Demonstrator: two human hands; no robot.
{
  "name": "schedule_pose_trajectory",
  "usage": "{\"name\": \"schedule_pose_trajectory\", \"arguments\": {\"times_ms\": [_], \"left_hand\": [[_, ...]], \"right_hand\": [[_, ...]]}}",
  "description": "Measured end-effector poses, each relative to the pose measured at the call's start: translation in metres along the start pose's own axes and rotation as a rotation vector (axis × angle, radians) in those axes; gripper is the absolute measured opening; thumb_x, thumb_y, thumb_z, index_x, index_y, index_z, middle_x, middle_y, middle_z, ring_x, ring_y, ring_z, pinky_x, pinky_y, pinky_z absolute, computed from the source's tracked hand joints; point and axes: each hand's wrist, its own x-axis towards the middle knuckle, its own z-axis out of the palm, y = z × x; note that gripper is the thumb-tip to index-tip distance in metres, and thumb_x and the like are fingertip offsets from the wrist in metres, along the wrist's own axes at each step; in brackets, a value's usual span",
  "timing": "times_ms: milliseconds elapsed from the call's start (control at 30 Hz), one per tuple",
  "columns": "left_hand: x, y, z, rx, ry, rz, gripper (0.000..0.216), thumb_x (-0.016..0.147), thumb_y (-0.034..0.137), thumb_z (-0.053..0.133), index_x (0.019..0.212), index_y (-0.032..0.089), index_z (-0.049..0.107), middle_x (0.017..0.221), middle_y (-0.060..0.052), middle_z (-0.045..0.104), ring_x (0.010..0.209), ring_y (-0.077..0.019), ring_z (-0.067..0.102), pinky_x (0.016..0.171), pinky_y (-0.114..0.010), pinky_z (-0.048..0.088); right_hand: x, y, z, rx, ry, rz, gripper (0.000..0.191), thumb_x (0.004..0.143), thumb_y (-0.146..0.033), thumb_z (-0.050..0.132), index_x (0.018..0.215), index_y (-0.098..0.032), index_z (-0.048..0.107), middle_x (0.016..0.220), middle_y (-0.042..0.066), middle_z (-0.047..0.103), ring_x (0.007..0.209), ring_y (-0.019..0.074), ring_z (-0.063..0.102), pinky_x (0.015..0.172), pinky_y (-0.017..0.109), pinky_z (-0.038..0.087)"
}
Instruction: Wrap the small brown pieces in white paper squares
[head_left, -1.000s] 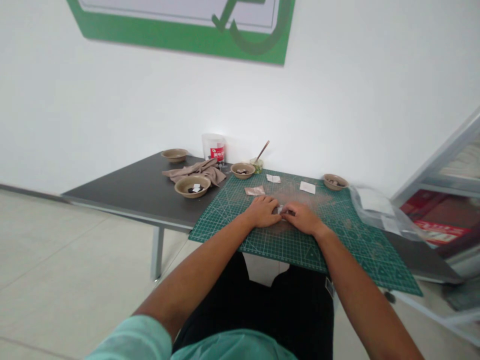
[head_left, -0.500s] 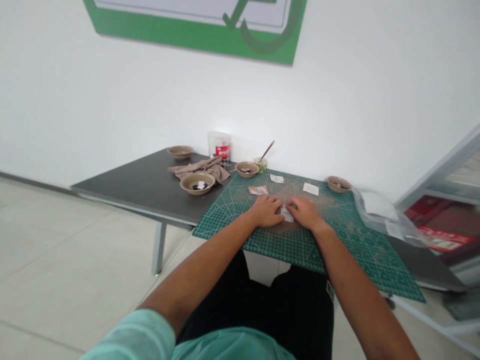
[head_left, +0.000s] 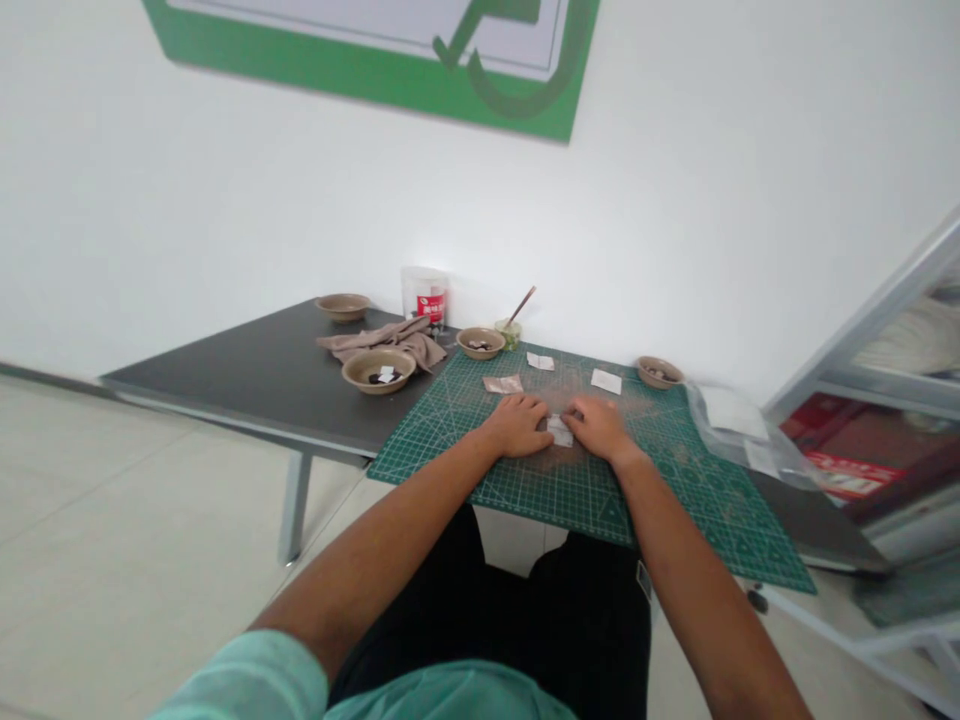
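A small white paper-like square (head_left: pixel 559 431) with faint markings lies on the green cutting mat (head_left: pixel 555 490), between my two hands. My left hand (head_left: pixel 516 426) rests at its left side, thumb and fingertips holding that edge. On the opposite side, the bent fingers of my right hand (head_left: pixel 598 427) pinch the upper right edge. Beyond my hands lie a brownish square piece (head_left: pixel 502 384), a white piece (head_left: pixel 540 361) and another white piece (head_left: pixel 607 381). Brown dust is spread over the mat around them.
On the dark table (head_left: pixel 247 375) stand a bowl with dark and white bits (head_left: pixel 379 372), a brown cloth (head_left: pixel 390 340), a plastic tub (head_left: pixel 424 297) and another bowl (head_left: pixel 343 307). A small bowl (head_left: pixel 481 343), a brush in a glass (head_left: pixel 510 333), a right-hand bowl (head_left: pixel 660 373) and a plastic bag (head_left: pixel 731 420) line the back.
The whole view has shifted slightly, so the table sits further left. Both hands stay at the white square, which shows a little more between them.
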Motion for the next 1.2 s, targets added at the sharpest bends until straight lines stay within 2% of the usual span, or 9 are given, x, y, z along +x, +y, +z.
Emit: {"name": "schedule_pose_trajectory", "arguments": {"times_ms": [133, 233, 433, 567, 667, 800, 900, 1067, 1200], "left_hand": [[0.0, 0.0, 0.001, -0.002, 0.012, -0.004, 0.038, 0.085, 0.05, 0.054, 0.11, 0.022, 0.06, 0.121, -0.009, 0.059, 0.117, -0.0299, 0.052, 0.102, -0.046, 0.038], [0.0, 0.001, 0.001, -0.002, 0.011, -0.009, 0.038, 0.086, 0.051, 0.052, 0.11, 0.022, 0.059, 0.121, -0.009, 0.059, 0.118, -0.0296, 0.051, 0.103, -0.045, 0.038], [0.0, 0.0, 0.001, 0.001, 0.004, -0.009, 0.039, 0.086, 0.05, 0.052, 0.11, 0.021, 0.059, 0.121, -0.01, 0.059, 0.116, -0.0305, 0.052, 0.101, -0.046, 0.039], [0.0, 0.001, 0.0, -0.003, 0.007, -0.013, 0.039, 0.084, 0.051, 0.055, 0.11, 0.022, 0.06, 0.121, -0.009, 0.06, 0.116, -0.0302, 0.052, 0.102, -0.046, 0.038], [0.001, 0.002, 0.001, -0.009, 0.005, -0.018, 0.039, 0.086, 0.052, 0.053, 0.11, 0.022, 0.059, 0.122, -0.008, 0.059, 0.118, -0.0298, 0.051, 0.103, -0.045, 0.038], [0.001, 0.001, 0.001, -0.013, -0.004, -0.022, 0.039, 0.087, 0.051, 0.052, 0.111, 0.021, 0.059, 0.122, -0.009, 0.059, 0.118, -0.0306, 0.051, 0.103, -0.046, 0.038], [0.001, 0.0, 0.001, -0.015, -0.008, -0.012, 0.039, 0.086, 0.05, 0.053, 0.112, 0.021, 0.06, 0.122, -0.009, 0.059, 0.118, -0.0308, 0.051, 0.102, -0.047, 0.038], [-0.001, 0.001, -0.002, -0.015, -0.009, 0.011, 0.034, 0.085, 0.048, 0.054, 0.109, 0.024, 0.061, 0.123, -0.007, 0.059, 0.119, -0.0298, 0.05, 0.103, -0.046, 0.037], [-0.002, 0.002, -0.002, -0.015, -0.009, 0.052, 0.028, 0.087, 0.043, 0.052, 0.104, 0.024, 0.061, 0.123, -0.006, 0.06, 0.123, -0.0289, 0.048, 0.107, -0.046, 0.033]], "right_hand": [[-0.014, 0.001, -0.01, 0.017, -0.06, -0.056, 0.013, 0.09, -0.029, 0.062, 0.085, -0.02, 0.07, 0.09, 0.006, 0.072, 0.088, 0.0216, 0.061, 0.085, 0.035, 0.039], [-0.016, -0.004, -0.007, 0.054, -0.102, -0.099, 0.013, 0.09, -0.032, 0.062, 0.087, -0.022, 0.071, 0.09, 0.003, 0.072, 0.084, 0.0187, 0.062, 0.083, 0.032, 0.04], [-0.006, 0.001, -0.008, 0.014, -0.009, 0.006, 0.015, 0.091, -0.027, 0.058, 0.088, -0.018, 0.069, 0.097, 0.01, 0.071, 0.095, 0.025, 0.059, 0.085, 0.038, 0.038], [-0.021, -0.001, -0.017, 0.055, -0.091, -0.062, 0.011, 0.088, -0.029, 0.063, 0.083, -0.021, 0.07, 0.087, 0.004, 0.072, 0.083, 0.0204, 0.062, 0.079, 0.033, 0.042], [-0.022, -0.008, -0.013, 0.098, -0.139, -0.113, 0.011, 0.089, -0.029, 0.062, 0.088, -0.023, 0.071, 0.09, 0.001, 0.073, 0.083, 0.018, 0.063, 0.078, 0.029, 0.043], [-0.007, -0.007, -0.003, 0.065, -0.07, -0.045, 0.015, 0.092, -0.03, 0.058, 0.091, -0.022, 0.07, 0.101, 0.007, 0.072, 0.097, 0.0234, 0.062, 0.087, 0.036, 0.041], [-0.004, 0.001, -0.005, 0.023, -0.015, 0.015, 0.016, 0.091, -0.028, 0.057, 0.088, -0.019, 0.07, 0.097, 0.012, 0.071, 0.098, 0.0272, 0.06, 0.087, 0.04, 0.039], [-0.02, 0.001, -0.011, 0.082, -0.087, -0.075, 0.014, 0.09, -0.032, 0.062, 0.086, -0.022, 0.071, 0.09, 0.005, 0.072, 0.087, 0.0211, 0.062, 0.08, 0.033, 0.043], [-0.021, -0.004, -0.008, 0.123, -0.072, -0.099, 0.016, 0.091, -0.034, 0.061, 0.087, -0.023, 0.071, 0.092, 0.004, 0.073, 0.09, 0.0215, 0.063, 0.085, 0.035, 0.043]]}}
